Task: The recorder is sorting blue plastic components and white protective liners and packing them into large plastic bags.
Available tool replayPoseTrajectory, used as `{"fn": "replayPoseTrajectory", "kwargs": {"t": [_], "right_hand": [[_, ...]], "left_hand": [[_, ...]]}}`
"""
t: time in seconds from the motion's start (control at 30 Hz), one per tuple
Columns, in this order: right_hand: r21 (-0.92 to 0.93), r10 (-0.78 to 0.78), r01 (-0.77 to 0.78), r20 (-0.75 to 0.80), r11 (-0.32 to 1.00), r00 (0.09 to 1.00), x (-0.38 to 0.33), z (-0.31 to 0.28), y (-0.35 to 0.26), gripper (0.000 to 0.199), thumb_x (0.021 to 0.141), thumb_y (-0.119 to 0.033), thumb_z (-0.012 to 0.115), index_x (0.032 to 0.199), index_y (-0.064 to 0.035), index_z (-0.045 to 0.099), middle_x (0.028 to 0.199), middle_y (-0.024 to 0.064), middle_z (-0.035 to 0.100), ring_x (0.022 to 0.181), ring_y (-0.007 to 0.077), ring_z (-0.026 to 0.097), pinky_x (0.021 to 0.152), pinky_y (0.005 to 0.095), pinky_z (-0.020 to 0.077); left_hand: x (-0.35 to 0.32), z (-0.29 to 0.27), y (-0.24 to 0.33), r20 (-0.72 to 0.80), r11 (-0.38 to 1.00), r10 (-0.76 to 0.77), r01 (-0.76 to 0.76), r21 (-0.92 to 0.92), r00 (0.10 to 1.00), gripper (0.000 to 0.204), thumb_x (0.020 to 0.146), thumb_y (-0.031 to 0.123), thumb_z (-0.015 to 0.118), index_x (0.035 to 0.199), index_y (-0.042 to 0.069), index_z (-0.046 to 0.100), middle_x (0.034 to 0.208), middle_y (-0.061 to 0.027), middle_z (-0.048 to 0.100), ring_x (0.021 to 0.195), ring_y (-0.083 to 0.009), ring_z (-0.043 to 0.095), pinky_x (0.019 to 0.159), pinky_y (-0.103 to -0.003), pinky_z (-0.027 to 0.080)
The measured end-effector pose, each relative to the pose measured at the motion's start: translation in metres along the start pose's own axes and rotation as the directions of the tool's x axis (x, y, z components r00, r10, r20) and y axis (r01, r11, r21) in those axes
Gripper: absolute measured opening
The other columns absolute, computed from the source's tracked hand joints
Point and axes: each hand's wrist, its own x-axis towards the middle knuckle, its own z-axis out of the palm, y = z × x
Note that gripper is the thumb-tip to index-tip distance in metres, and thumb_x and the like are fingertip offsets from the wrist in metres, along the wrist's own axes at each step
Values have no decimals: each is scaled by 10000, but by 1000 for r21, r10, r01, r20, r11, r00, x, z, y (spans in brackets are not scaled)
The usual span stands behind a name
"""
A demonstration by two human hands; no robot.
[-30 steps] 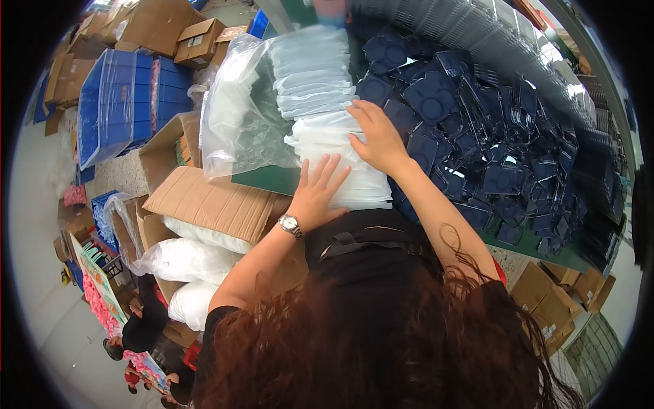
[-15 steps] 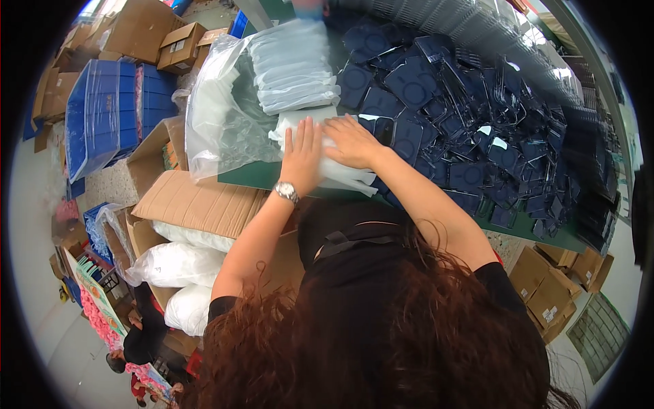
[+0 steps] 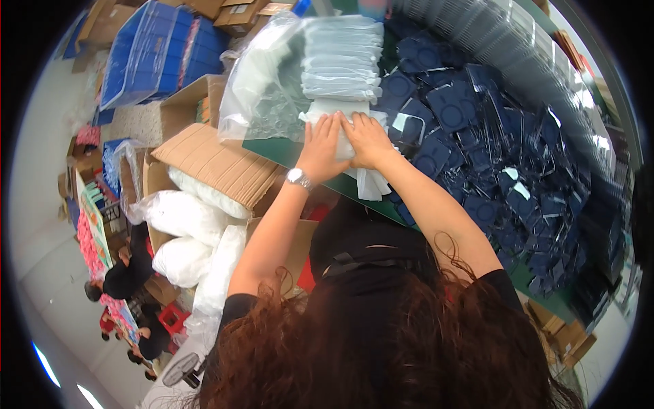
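Your left hand (image 3: 323,150) and right hand (image 3: 368,140) lie flat, grip clasping nothing, on white pouches (image 3: 338,106) atop the green tabletop (image 3: 272,148). Expect them light, limp, probably slippery; cradle the pile from its 2 sides.

No legible txt, nos. or signs

Packing w/shop, prob. Blue crates (image 3: 146,61) & cardbd boxes (image 3: 211,163) stand abt; green worktop (image 3: 272,148) bears heaped dk cases (image 3: 453,108).
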Motion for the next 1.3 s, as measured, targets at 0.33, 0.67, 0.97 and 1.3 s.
{"fn": "replayPoseTrajectory", "kwargs": {"t": [0.33, 0.67, 0.97, 1.3], "right_hand": [[758, 92, 20, -105, 652, 990, -8, -69, 28, 917, 615, -182, 771, 1427, -46, 368, 1284, 169, 568, 1172, 297, 567, 999, 378, 435], [938, 242, -341, 345, -63, 907, -62, -85, 58, 873, 643, -154, 805, 1400, 0, 399, 1259, 147, 578, 1171, 253, 549, 1029, 363, 410], [932, 286, -318, 357, -175, 889, -35, -112, 55, 871, 636, -152, 808, 1395, -1, 408, 1261, 144, 578, 1165, 249, 554, 1027, 363, 410], [927, 282, -254, 332, -277, 900, 17, -133, 3, 869, 628, -149, 811, 1390, -1, 418, 1264, 140, 579, 1159, 245, 560, 1025, 363, 411]], "left_hand": [[-19, 6, -73, -318, 572, -765, 362, -736, 561, 605, 844, 229, 700, 1342, -7, 452, 1250, -212, 532, 1097, -335, 537, 977, -418, 416], [75, -8, -73, -627, 743, -610, 625, -241, 484, 797, 732, 480, 759, 1344, 69, 456, 1427, -213, 362, 1306, -348, 325, 1010, -551, 263], [108, -6, -104, -559, 619, -746, 688, -379, 363, 719, 726, 485, 759, 1247, 81, 475, 1198, -120, 480, 1168, -310, 440, 910, -473, 353], [129, -4, -158, -414, 413, -894, 679, -607, 173, 315, 822, 320, 660, 1002, 68, 606, 1030, -92, 571, 1002, -295, 549, 871, -439, 409]]}}
